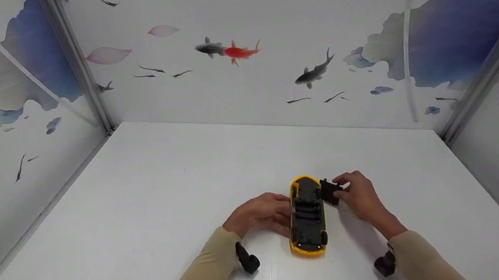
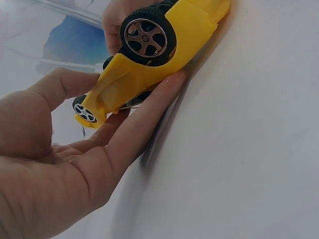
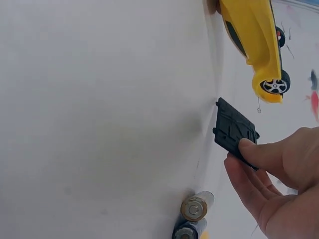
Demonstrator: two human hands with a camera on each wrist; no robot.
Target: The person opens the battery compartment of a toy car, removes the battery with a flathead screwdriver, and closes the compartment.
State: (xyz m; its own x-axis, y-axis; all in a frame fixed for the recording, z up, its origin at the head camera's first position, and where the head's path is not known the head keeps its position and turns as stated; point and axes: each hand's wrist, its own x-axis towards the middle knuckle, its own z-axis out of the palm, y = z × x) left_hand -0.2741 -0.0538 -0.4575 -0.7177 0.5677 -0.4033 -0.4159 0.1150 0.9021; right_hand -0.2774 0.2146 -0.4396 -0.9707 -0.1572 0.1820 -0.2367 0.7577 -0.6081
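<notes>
A yellow toy car (image 1: pixel 308 230) is turned over, its black underside with an open battery compartment (image 1: pixel 307 210) facing up. My left hand (image 1: pixel 265 209) holds it from the left; in the left wrist view the thumb lies against one side of the yellow body (image 2: pixel 192 32) and the fingers reach beneath. To the right of the car, my right hand (image 1: pixel 362 197) pinches a small black battery cover (image 1: pixel 329 192) between thumb and fingers. The right wrist view shows small tabs along the edges of this cover (image 3: pixel 232 127), which is apart from the car (image 3: pixel 259 42).
Two batteries, one with a gold-coloured end (image 3: pixel 194 208) and a darker one (image 3: pixel 185 232), lie on the white table (image 1: pixel 179 174) below my right hand. Printed panels (image 1: pixel 249 85) with fish and leaves wall the table at the back and sides.
</notes>
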